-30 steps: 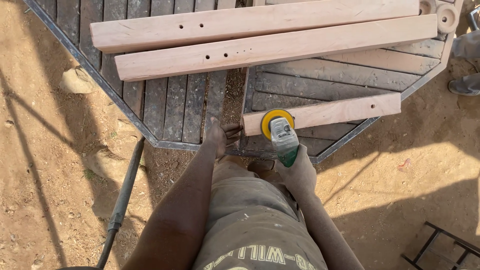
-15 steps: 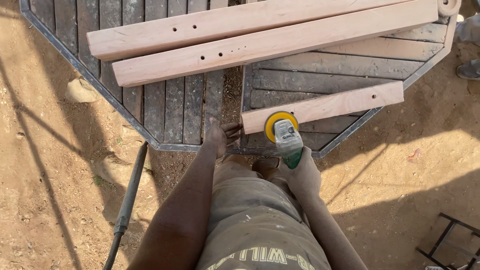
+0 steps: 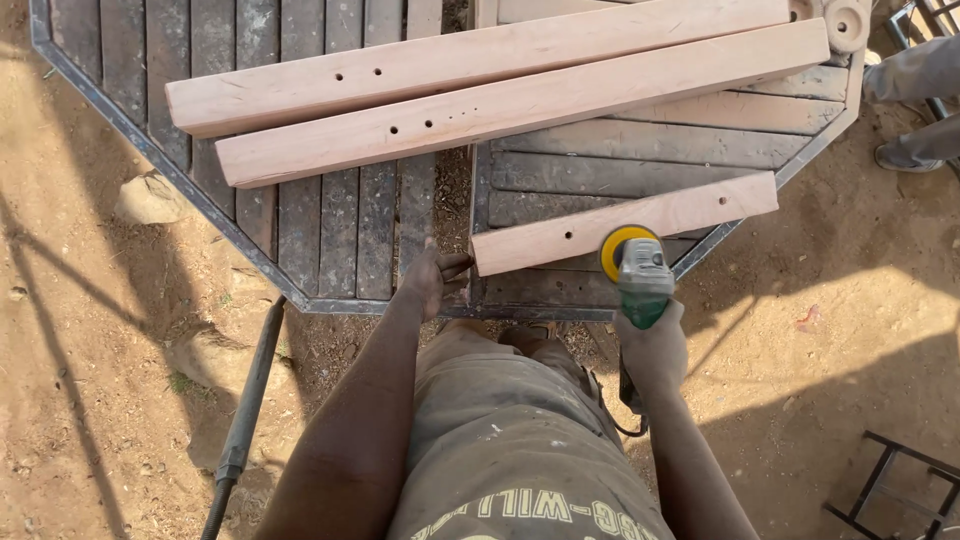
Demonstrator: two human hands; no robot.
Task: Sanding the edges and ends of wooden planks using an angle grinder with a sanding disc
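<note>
My right hand [image 3: 652, 345] grips a green angle grinder [image 3: 640, 280] whose yellow sanding disc [image 3: 620, 245] rests against the near side of a short pale wooden beam [image 3: 640, 220]. That beam lies slanted on a dark slatted octagonal table [image 3: 340, 230]. My left hand [image 3: 428, 280] sits at the beam's near left end by the table's metal edge, fingers curled on it. Two longer pale beams [image 3: 500, 100] with drilled holes lie side by side farther back on the table.
A dark metal pipe [image 3: 245, 410] lies on the sandy ground at lower left, near a stone [image 3: 150, 200]. A black metal frame [image 3: 900, 480] sits at lower right. Another person's legs and shoe [image 3: 915, 110] stand at upper right, beside turned wooden pieces [image 3: 845, 20].
The view has shifted slightly; the grinder and my right hand stay at the short beam's near side, and my left hand remains at its end.
</note>
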